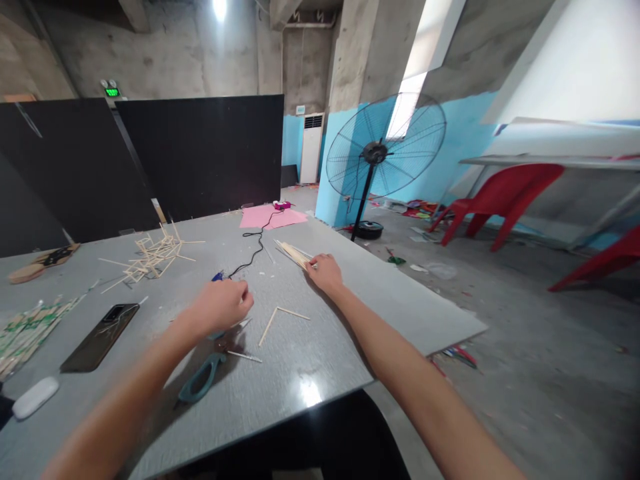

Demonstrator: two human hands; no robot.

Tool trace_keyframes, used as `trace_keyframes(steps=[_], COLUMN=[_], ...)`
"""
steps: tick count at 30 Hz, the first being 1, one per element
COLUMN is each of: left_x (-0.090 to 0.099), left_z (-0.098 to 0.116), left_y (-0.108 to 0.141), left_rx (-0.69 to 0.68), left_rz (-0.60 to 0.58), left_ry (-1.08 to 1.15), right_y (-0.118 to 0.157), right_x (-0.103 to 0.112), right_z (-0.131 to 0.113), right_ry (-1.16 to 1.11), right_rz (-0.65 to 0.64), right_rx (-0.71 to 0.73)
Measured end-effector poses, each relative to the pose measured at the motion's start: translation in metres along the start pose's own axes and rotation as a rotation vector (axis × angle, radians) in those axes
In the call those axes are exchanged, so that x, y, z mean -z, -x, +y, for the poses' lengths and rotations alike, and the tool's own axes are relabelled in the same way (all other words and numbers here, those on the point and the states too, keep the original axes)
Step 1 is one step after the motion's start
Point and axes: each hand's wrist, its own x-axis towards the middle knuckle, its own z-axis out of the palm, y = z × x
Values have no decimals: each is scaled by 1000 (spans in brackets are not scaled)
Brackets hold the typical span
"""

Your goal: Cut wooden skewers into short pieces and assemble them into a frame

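Observation:
My right hand (326, 272) is at a bundle of thin wooden sticks (294, 255) on the grey table (330, 360), its fingers closed on the near end. My left hand (227, 305) hovers over the table with fingers curled, close to a blue tool (217, 276) at the end of a black cable; what it holds, if anything, is hidden. Two sticks joined in a V (278, 309) lie between the hands. Below my left hand are teal scissors (203, 379), partly covered, and a short stick (244, 357). A tangled stick structure (157, 253) stands at the back left.
At the left lie a phone (100, 338), a white case (36, 398), packaged sticks (35, 330) and wooden discs (30, 272). A pink sheet (260, 217) carries a small pink device (281, 205). A large fan (375, 153) and red chair (505, 193) stand beyond the table.

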Motion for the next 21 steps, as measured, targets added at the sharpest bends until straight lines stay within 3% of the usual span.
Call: trace_keyframes(steps=[6, 21], left_x=[11, 3], left_z=[-11, -11], left_y=[4, 2], left_rx=[71, 47], left_rz=[37, 64], left_ry=[-3, -27], right_y=[0, 0], right_x=[0, -2], right_z=[0, 1], right_ry=[-11, -38], right_rz=[7, 25], right_rx=[9, 17])
